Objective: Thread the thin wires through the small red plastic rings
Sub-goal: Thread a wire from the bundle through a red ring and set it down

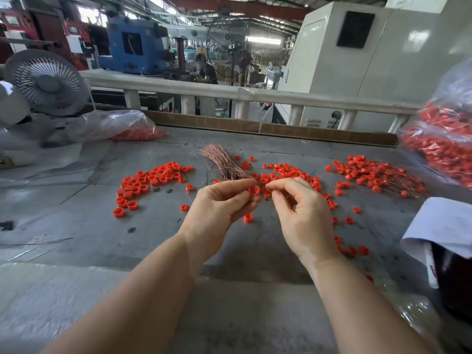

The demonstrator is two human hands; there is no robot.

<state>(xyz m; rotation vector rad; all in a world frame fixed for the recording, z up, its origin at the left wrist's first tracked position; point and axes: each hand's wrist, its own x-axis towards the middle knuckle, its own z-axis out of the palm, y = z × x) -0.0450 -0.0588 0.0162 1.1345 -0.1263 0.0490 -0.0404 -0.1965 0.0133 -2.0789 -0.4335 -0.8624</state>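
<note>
My left hand (pixel 219 208) pinches a small red plastic ring (pixel 254 190) between thumb and fingers, above the grey table (pixel 102 226). My right hand (pixel 298 208) pinches a thin wire at the ring's right side; the wire itself is too fine to make out clearly. A bundle of thin copper wires (pixel 222 162) lies on the table just beyond my hands. Loose red rings lie in a pile at the left (pixel 148 182) and in the middle (pixel 288 175). Rings with wires through them are heaped at the right (pixel 375 175).
Clear plastic bags of red rings sit at the back left (pixel 138 131) and at the far right (pixel 444 149). A small fan (pixel 48 83) stands at the left. A dark container with white paper (pixel 447 249) is at the right edge. A railing (pixel 229 93) borders the table's far side.
</note>
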